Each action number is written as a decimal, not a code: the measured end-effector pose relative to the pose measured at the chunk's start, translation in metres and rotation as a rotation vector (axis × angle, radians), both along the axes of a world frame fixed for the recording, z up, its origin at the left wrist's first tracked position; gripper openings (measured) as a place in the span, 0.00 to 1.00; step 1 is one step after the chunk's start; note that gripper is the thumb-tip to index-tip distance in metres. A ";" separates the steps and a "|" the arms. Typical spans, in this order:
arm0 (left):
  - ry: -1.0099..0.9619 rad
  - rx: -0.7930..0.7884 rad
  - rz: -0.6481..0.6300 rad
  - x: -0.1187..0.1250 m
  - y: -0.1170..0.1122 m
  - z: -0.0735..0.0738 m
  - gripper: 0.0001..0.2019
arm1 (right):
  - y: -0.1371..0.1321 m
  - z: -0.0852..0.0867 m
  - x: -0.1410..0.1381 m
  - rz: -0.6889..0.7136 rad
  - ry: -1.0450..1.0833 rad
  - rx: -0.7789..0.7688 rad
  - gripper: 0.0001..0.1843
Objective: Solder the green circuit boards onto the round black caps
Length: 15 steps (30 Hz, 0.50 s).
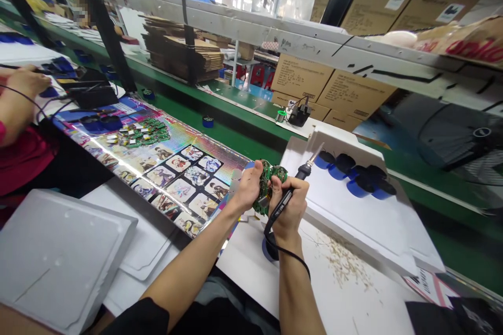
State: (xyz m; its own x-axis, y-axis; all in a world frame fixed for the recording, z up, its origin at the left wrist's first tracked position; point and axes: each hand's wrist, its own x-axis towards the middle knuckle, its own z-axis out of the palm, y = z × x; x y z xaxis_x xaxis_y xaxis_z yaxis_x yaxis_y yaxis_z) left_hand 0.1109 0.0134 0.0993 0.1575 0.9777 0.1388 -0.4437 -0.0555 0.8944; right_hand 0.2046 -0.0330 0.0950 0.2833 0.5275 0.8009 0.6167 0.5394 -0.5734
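Note:
In front of me my left hand is closed around a bunch of green circuit boards. Close beside it, my right hand grips a black soldering iron whose metal tip points up and to the right. The right thumb and fingers also press on a green board at the bunch's right side. Below the hands, a round blue-and-black part sits on the white sheet, partly hidden by my right wrist and the iron's cord.
Several blue cups stand on white foam at right. Pale scraps litter the white sheet. A pile of green boards lies on the printed sheet. Solder spool stands behind. At left is a co-worker's hand.

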 end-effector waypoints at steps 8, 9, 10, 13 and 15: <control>0.010 0.028 -0.037 0.009 0.015 0.005 0.44 | 0.010 0.009 0.005 -0.075 0.065 -0.067 0.23; 0.011 0.034 -0.040 0.010 0.017 0.004 0.44 | 0.011 0.011 0.007 -0.074 0.061 -0.065 0.23; 0.011 0.040 -0.043 0.012 0.020 0.003 0.44 | 0.012 0.012 0.008 -0.075 0.058 -0.062 0.23; 0.021 0.054 -0.061 0.016 0.025 0.003 0.44 | 0.016 0.017 0.009 -0.071 0.051 -0.046 0.23; 0.042 0.062 -0.079 0.018 0.026 0.006 0.45 | 0.018 0.019 0.007 -0.076 0.056 -0.035 0.23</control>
State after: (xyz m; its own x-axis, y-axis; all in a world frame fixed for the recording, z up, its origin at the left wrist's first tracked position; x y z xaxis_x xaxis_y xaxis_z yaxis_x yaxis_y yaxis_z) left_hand 0.1293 0.0392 0.1051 0.2408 0.9517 0.1905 -0.4107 -0.0779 0.9084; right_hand 0.2118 -0.0149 0.1143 0.3676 0.5300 0.7642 0.6216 0.4712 -0.6258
